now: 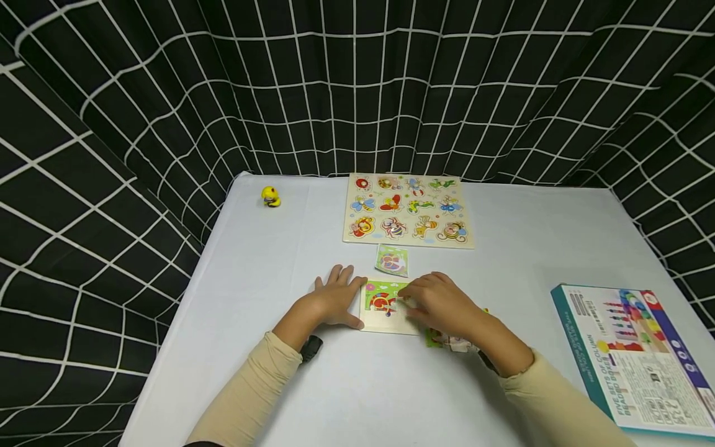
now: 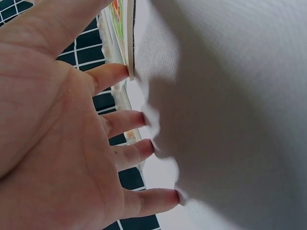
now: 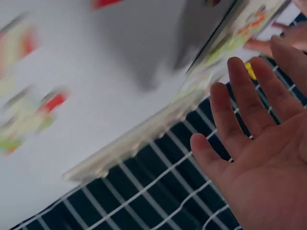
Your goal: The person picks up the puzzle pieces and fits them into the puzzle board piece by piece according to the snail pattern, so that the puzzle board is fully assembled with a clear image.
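Note:
A small wooden puzzle board (image 1: 391, 323) lies on the white table with green and red picture pieces (image 1: 382, 301) in its upper left part; bare wood shows below. At its left edge my left hand (image 1: 333, 302) rests with fingers spread, thumb and index fingertip touching the edge (image 2: 129, 43). My right hand (image 1: 441, 303) hovers over the board's right side, fingers loosely bent and fingertips close above the pieces. No object shows against its palm (image 3: 268, 158) in the right wrist view. Loose picture pieces (image 1: 459, 344) lie partly hidden beneath the right wrist.
A square picture puzzle (image 1: 392, 261) lies just behind the board. Farther back is a larger wooden insect puzzle (image 1: 408, 241). A small yellow toy (image 1: 270, 197) stands at the back left, and a flat beaded-toy box (image 1: 637, 360) at the right. Black gridded cloth surrounds the table.

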`<action>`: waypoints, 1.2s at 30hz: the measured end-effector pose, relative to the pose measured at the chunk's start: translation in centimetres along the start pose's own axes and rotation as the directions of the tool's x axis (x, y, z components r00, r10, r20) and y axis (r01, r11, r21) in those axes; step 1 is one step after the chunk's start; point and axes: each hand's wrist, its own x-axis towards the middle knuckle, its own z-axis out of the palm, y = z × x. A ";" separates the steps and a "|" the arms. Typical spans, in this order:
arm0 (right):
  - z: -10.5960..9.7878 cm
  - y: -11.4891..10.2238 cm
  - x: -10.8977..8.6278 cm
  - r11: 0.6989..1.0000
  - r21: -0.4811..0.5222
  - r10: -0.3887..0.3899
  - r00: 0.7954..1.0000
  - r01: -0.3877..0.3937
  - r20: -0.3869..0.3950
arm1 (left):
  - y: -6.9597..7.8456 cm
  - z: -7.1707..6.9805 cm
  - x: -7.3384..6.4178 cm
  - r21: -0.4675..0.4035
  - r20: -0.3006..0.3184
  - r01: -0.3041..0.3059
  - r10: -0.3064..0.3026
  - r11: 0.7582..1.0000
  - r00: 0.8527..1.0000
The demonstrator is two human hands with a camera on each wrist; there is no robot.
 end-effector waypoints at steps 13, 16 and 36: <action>-1.6 4.6 -6.3 0.971 -0.022 0.238 0.970 -0.238 0.053 | 0.1 0.0 0.1 -0.002 0.004 0.009 -0.009 1.000 1.000; -1.8 5.6 -7.3 0.966 -0.025 0.259 0.964 -0.258 0.056 | 0.1 0.0 0.0 0.000 0.004 0.011 -0.011 1.000 1.000; -0.8 6.9 -8.4 0.962 -0.033 0.271 0.962 -0.270 0.020 | 0.1 -0.1 0.0 -0.004 0.005 0.006 -0.005 1.000 1.000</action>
